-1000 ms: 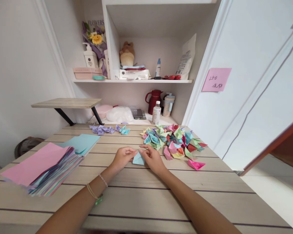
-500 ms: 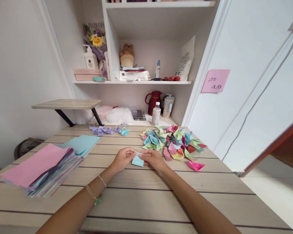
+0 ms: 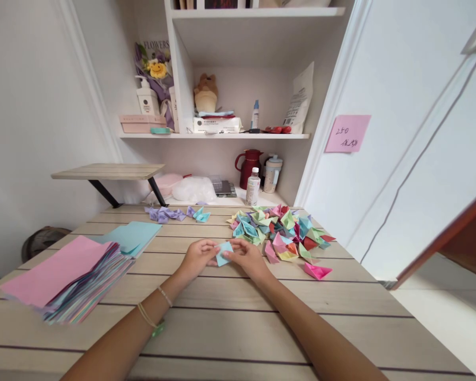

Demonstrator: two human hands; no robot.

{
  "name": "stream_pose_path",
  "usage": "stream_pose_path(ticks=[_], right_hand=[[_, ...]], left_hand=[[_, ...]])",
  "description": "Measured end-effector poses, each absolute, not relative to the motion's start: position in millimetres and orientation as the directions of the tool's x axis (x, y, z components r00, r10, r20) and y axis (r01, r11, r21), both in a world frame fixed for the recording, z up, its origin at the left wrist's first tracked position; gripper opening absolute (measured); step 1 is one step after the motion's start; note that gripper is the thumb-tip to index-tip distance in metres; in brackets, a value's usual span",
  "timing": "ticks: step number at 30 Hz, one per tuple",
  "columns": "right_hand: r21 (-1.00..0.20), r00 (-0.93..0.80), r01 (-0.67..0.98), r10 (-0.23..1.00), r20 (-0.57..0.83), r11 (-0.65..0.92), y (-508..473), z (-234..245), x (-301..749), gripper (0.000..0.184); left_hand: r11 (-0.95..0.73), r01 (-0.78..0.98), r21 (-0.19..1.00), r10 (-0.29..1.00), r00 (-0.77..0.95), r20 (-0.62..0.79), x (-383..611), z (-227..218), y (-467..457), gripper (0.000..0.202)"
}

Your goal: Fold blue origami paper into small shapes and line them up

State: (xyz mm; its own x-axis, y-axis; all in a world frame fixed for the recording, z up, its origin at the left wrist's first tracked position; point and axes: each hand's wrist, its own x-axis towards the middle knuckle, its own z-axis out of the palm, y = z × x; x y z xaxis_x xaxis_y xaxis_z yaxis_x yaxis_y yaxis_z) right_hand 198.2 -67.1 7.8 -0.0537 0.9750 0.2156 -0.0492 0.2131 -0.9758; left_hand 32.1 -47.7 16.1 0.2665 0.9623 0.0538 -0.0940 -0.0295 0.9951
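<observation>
A person's left hand (image 3: 199, 257) and right hand (image 3: 247, 257) pinch a small folded piece of light-blue paper (image 3: 222, 259) from either side, thumbs uppermost, over a slatted surface (image 3: 206, 330) near a heap of origami boats (image 3: 287, 219). The paper should weigh next to nothing, stiffer where layers double but easily creased or torn; light fingertip holds at its edges would suit it. Whether it touches the surface is unclear.
</observation>
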Motion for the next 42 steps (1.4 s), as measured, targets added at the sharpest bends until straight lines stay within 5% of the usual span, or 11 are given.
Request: stream_pose_path(ticks=[6, 13, 18, 31, 42], right_hand=[[-0.974, -0.016, 0.022, 0.974, 0.225, 0.225, -69.6, 4.0, 194.3, 0.032], [-0.961, 0.016, -0.263, 0.996, 0.089, 0.09, -69.0, 4.3, 189.5, 0.038], [-0.922, 0.011, -0.368, 0.992, 0.128, 0.123, -65.3, 2.8, 191.6, 0.038], [-0.915, -0.045, -0.251, 0.94, 0.338, 0.317, -62.2, 2.3, 195.8, 0.024], [-0.917, 0.043, -0.273, 0.956, 0.292, 0.292, -61.6, 1.4, 194.6, 0.035]], left_hand=[[0.018, -0.261, 0.965, 0.966, 0.255, 0.051, 34.0, 18.7, -51.1, 0.032], [-0.171, -0.044, 0.984, 0.946, 0.274, 0.176, 35.4, 17.0, -50.2, 0.027], [-0.36, 0.103, 0.927, 0.912, 0.249, 0.326, 32.1, 21.3, -52.9, 0.025], [-0.169, -0.155, 0.973, 0.954, 0.223, 0.201, 30.8, 18.8, -44.2, 0.025], [-0.18, -0.139, 0.974, 0.961, 0.186, 0.204, 36.5, 16.2, -49.7, 0.034]])
